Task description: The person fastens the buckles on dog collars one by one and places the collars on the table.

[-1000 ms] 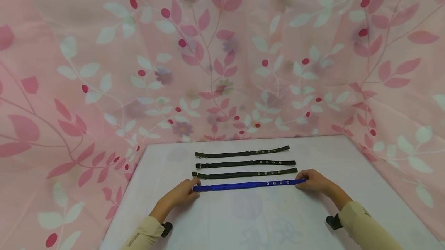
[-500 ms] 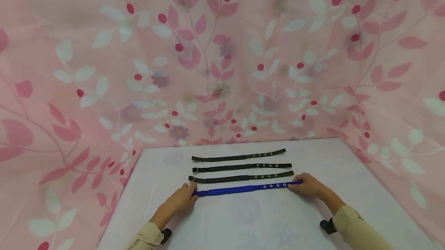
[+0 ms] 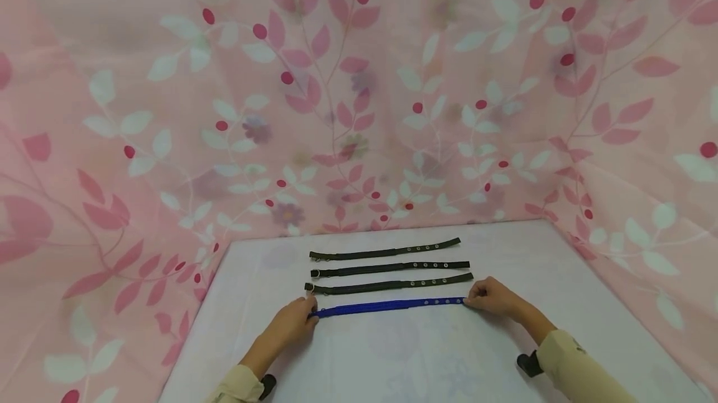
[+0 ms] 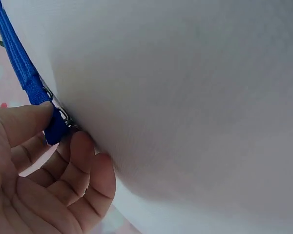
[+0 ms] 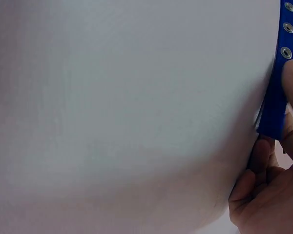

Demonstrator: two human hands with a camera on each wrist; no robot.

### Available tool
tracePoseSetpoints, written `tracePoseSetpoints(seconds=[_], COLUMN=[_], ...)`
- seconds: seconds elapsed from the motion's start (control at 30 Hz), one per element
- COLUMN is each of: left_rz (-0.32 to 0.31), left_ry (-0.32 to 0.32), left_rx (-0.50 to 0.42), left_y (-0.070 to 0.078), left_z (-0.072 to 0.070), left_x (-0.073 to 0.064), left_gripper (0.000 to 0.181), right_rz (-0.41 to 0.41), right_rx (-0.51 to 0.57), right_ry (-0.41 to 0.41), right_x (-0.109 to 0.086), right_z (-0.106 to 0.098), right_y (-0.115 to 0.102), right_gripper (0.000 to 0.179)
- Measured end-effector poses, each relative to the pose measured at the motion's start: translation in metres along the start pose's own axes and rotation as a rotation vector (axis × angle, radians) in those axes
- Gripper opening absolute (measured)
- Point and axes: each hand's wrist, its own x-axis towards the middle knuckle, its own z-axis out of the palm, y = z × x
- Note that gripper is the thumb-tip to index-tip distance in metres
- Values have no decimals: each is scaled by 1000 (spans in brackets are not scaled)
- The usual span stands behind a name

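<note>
A blue webbing collar, looking like a pet collar, stretches across the near side of the white table. My left hand pinches its buckle end between thumb and fingers. In the left wrist view, two small metal rings show by the thumb on the blue collar. At the other end my right hand pinches the strap just past the last eyelet. The right wrist view shows metal eyelets above the thumb and the square strap tip below it.
Behind the blue collar lie three dark green or black collars in roughly parallel rows: a far one, a middle one and a near one. The white tabletop is bordered by a pink floral cloth.
The head view has shifted slightly. My right hand has moved a little left on the strap, and its tip is now hidden by the fingers in the head view. The dark collars stay put.
</note>
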Motion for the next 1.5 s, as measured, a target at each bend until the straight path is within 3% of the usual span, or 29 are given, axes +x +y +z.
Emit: tracePoseSetpoints(seconds=[0.13,0.27,0.43,0.53,0.67,0.83,0.97,1.03,1.27,1.37,1.5], left_rz=[52,57,34,-5,-48,0,16,5,-53,-102,-100], left_ry=[17,36,91,97,44,-9,-7,15,111,158,212], left_rx=[18,-54,-171,-282,-474,-658,-819,-865,-954,-1055,-1202], left_y=[1,-2,-6,-8,-11,-11,-8,-7,-2,0,2], left_z=[-3,-5,-8,-12,-21,-28,-31,-33,-40,-45,-54], left_x=[1,-2,-7,-11,-18,-23,-24,-25,-30,-33,-38], left_gripper=[12,9,11,8,7,14,17,18,23,22,25], right_rz=[0,18,-86,-104,-67,-9,-28,-39,-99,-118,-151], right_rx=[-27,-66,-87,-35,149,362,485,565,740,790,809], right_ry=[17,71,186,236,256,233,230,210,27,-15,-19], right_x=[-4,-11,-16,-18,-26,-38,-45,-47,-54,-60,-68], right_z=[1,3,7,9,11,13,10,10,13,12,12], right_y=[-2,-4,-7,-12,-25,-39,-45,-47,-52,-58,-67], right_gripper=[13,15,16,14,15,25,28,28,33,34,31])
